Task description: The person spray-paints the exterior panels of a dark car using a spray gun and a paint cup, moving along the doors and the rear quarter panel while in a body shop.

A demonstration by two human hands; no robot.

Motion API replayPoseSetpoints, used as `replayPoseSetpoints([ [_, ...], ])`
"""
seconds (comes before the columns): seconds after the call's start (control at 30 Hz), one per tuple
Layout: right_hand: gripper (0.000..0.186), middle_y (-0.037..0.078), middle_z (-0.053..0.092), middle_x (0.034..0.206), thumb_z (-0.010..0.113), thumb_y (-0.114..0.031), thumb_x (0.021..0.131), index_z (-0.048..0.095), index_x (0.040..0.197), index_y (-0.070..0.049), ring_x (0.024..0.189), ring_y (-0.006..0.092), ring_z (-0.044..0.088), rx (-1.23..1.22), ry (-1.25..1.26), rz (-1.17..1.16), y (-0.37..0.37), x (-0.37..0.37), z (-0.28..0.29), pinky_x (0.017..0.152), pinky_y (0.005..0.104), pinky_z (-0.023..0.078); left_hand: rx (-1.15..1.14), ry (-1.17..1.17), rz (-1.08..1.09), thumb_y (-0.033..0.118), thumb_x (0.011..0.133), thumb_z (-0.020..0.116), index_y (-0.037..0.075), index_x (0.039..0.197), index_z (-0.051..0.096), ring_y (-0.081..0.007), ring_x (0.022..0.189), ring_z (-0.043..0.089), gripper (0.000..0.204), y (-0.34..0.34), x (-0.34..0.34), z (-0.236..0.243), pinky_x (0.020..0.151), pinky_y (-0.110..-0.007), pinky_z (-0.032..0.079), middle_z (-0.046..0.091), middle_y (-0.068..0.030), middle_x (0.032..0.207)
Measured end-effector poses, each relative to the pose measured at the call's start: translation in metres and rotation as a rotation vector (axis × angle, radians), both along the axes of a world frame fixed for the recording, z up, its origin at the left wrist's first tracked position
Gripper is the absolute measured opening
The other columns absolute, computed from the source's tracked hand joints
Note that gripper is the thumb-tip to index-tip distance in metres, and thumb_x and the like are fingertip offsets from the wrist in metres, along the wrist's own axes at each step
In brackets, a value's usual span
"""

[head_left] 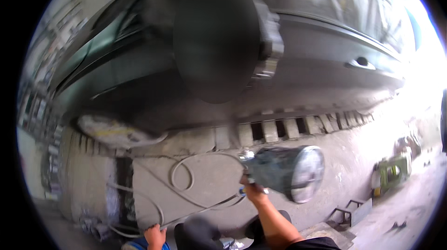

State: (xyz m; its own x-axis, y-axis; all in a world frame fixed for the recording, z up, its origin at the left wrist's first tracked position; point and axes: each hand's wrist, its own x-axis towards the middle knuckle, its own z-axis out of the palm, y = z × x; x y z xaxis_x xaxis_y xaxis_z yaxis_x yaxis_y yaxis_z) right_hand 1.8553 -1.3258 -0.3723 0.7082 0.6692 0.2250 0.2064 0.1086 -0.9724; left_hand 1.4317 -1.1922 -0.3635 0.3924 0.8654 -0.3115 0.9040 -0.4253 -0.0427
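Observation:
In my right hand is a spray gun with a large, cloudy grey cup tipped on its side, the round end toward the right. My fingers wrap its handle, partly hidden by the gun. A grey hose runs to a blue fitting at the handle. My left hand is closed at the lower edge, where the hose passes; it seems to grip the hose, beside something blue. Beyond my hands stands a dark car, its side blurred by motion and a dark oval blur covering part of it.
The hose lies in loops on the concrete floor. A slotted row of blocks runs below the car, with its wheel at left. A green object and a metal frame lie at right. My knees are below.

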Motion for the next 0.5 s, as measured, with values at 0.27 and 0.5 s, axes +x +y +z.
replayPoseSetpoints([
  [0.27, 0.024, 0.005, 0.060, 0.090, 0.055, -0.016, 0.091, 0.049, 0.113, -0.008, 0.068, 0.0148, 0.059, 0.553, 0.384, -0.434, -0.214, 0.228, 0.030, 0.052, 0.0277, 0.049, -0.023, -0.258, -0.209, 0.030, 0.068, 0.072, 0.003, 0.071, 0.057, -0.0397, 0.070, 0.060, 0.031, -0.050, 0.166, -0.058, 0.063, -0.049, 0.046, 0.062, -0.0183, 0.070],
  [0.5, 0.017, -0.001, 0.047, 0.057, 0.055, -0.026, 0.090, 0.048, 0.085, -0.011, 0.041, 0.0075, 0.045, 0.212, 0.092, -1.079, -0.304, 0.318, 0.071, 0.034, 0.0213, 0.034, -0.044, -0.441, -0.326, 0.032, 0.071, 0.071, 0.004, 0.070, 0.056, -0.0395, 0.068, 0.060, 0.032, -0.103, 0.277, -0.064, 0.059, -0.048, 0.046, 0.061, -0.0174, 0.068],
])
